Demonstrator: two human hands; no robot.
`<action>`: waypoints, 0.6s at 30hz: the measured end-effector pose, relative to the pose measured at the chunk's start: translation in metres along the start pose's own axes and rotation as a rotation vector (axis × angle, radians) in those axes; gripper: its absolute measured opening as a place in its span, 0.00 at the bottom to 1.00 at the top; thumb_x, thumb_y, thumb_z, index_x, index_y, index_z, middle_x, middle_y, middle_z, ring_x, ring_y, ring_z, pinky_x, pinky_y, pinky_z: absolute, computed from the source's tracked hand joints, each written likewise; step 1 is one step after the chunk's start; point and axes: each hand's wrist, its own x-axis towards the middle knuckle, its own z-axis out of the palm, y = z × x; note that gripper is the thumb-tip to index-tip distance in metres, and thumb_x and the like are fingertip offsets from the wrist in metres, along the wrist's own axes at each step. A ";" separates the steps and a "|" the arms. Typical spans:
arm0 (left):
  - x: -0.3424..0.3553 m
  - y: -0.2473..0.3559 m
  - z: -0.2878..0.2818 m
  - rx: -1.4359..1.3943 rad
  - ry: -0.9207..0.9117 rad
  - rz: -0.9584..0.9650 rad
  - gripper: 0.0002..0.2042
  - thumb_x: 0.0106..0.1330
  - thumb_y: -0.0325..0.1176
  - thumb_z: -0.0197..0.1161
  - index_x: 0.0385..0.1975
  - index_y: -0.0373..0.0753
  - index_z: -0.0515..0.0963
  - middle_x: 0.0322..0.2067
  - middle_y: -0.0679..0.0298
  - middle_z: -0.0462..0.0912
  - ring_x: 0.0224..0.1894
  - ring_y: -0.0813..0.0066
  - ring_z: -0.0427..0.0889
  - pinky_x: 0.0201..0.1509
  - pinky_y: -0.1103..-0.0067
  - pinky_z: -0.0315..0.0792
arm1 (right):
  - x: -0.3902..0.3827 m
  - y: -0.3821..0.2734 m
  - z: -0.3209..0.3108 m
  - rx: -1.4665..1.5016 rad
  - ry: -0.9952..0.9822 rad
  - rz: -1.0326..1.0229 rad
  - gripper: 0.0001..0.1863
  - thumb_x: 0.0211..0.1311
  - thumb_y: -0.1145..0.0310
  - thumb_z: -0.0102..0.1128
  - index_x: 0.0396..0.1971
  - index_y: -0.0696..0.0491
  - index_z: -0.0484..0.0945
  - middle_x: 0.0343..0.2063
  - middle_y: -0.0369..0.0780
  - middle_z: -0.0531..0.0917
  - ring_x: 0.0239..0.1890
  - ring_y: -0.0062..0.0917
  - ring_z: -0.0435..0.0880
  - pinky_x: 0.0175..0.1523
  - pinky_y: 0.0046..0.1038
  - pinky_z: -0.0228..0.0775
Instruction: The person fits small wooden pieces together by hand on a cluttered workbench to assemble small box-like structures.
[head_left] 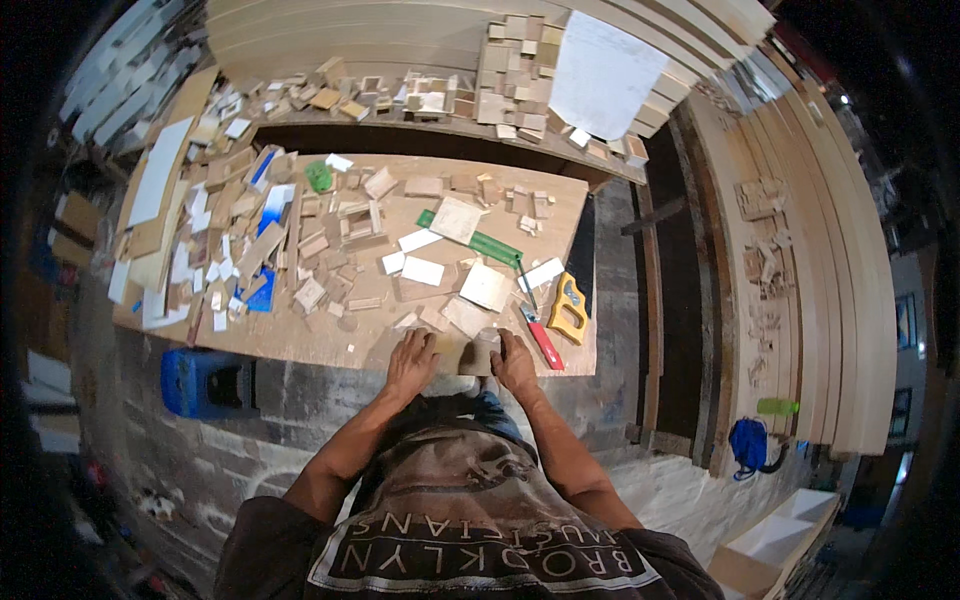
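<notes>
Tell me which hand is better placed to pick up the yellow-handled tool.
Probably the right hand: it is nearer the yellow-handled tool, while the left hand is farther off.

You are working in a woodworking shop, with timber surrounding you on several sides.
Small wooden blocks (310, 293) and white-faced offcuts (424, 271) are littering the plywood worktop (560, 205) in front of you, while a yellow-handled saw (568, 325), a red-handled tool (544, 342) and a green strip (495, 248) are lying among them toward your right. Long pale boards (380, 40) are lining the far side, more planks (835, 250) are running along your right with small wood pieces (765, 200) resting beside them, and a stained grey floor (300, 450) is showing below the worktop.
</notes>
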 end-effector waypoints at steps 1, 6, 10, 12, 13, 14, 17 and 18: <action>0.001 -0.001 0.002 0.023 -0.006 0.019 0.19 0.54 0.33 0.68 0.44 0.32 0.75 0.43 0.56 0.74 0.48 0.58 0.75 0.44 0.66 0.75 | -0.001 0.000 0.000 -0.001 0.016 0.010 0.27 0.55 0.72 0.63 0.56 0.58 0.70 0.37 0.55 0.78 0.40 0.52 0.78 0.48 0.45 0.72; 0.000 -0.012 0.001 0.081 0.000 0.164 0.17 0.57 0.32 0.65 0.45 0.32 0.76 0.42 0.57 0.76 0.43 0.60 0.78 0.40 0.67 0.77 | -0.007 -0.005 0.002 0.016 0.012 0.072 0.22 0.59 0.70 0.61 0.54 0.57 0.72 0.38 0.55 0.78 0.43 0.53 0.78 0.50 0.46 0.72; -0.001 -0.019 -0.001 0.068 -0.027 0.194 0.14 0.59 0.27 0.60 0.45 0.31 0.76 0.41 0.57 0.77 0.44 0.59 0.79 0.42 0.68 0.78 | -0.003 -0.003 0.000 -0.010 0.007 0.079 0.21 0.60 0.69 0.60 0.53 0.57 0.72 0.38 0.55 0.78 0.43 0.53 0.78 0.50 0.45 0.72; -0.002 -0.021 0.005 0.000 -0.023 0.147 0.14 0.59 0.25 0.58 0.45 0.31 0.77 0.40 0.56 0.77 0.45 0.59 0.79 0.44 0.67 0.78 | 0.001 -0.006 -0.001 -0.018 -0.001 0.093 0.20 0.60 0.69 0.60 0.52 0.57 0.73 0.39 0.55 0.78 0.44 0.53 0.78 0.50 0.45 0.71; -0.002 -0.023 0.008 -0.034 -0.019 0.122 0.14 0.59 0.23 0.58 0.46 0.31 0.77 0.40 0.56 0.77 0.45 0.59 0.79 0.45 0.67 0.78 | 0.003 -0.006 -0.002 -0.021 -0.002 0.102 0.20 0.60 0.69 0.60 0.52 0.57 0.73 0.39 0.55 0.78 0.44 0.53 0.78 0.50 0.46 0.71; 0.000 -0.020 0.005 -0.084 -0.045 0.042 0.14 0.59 0.22 0.57 0.46 0.31 0.77 0.40 0.55 0.78 0.45 0.58 0.80 0.46 0.67 0.77 | 0.004 -0.007 -0.003 -0.023 -0.009 0.111 0.20 0.60 0.69 0.60 0.51 0.57 0.73 0.39 0.55 0.78 0.44 0.53 0.78 0.50 0.46 0.71; 0.008 -0.014 0.004 -0.232 -0.019 -0.130 0.16 0.58 0.18 0.56 0.46 0.31 0.79 0.39 0.52 0.81 0.43 0.57 0.82 0.46 0.68 0.77 | 0.006 -0.011 -0.006 -0.040 0.026 0.088 0.18 0.60 0.70 0.59 0.50 0.57 0.74 0.37 0.53 0.79 0.41 0.52 0.79 0.48 0.45 0.72; 0.010 -0.014 0.006 -0.279 0.056 -0.139 0.16 0.58 0.18 0.57 0.47 0.30 0.79 0.39 0.51 0.82 0.40 0.58 0.83 0.44 0.69 0.77 | 0.007 -0.011 -0.007 -0.004 0.040 0.069 0.18 0.60 0.70 0.59 0.50 0.57 0.74 0.35 0.52 0.79 0.40 0.50 0.80 0.46 0.44 0.73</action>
